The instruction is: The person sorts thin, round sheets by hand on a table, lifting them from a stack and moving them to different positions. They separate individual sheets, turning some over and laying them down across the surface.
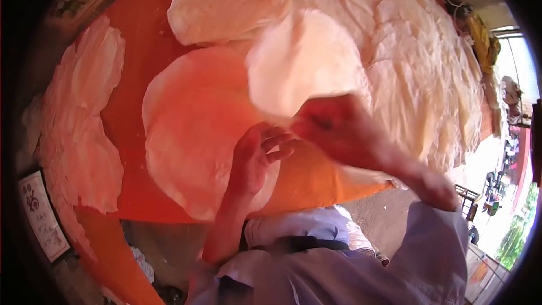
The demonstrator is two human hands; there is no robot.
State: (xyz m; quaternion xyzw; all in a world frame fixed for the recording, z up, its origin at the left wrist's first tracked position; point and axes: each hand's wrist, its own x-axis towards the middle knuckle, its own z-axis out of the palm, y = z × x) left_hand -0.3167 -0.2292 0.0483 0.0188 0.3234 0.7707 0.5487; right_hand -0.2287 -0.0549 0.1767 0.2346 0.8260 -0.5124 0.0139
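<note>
Right hand: blurred, fingertips not distinguished. Pale sheet: blurred, lower edge partly covered by that hand. Round sheet: partly hidden by left hand and forearm. Orange table: cut off at top. Framed sign: lettering too small to be read.

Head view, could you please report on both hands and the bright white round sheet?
Left hand partly open. Right hand at lower edge of bright white round sheet; grip blurred, unconfirmed. Nothing visibly blocking.
</note>
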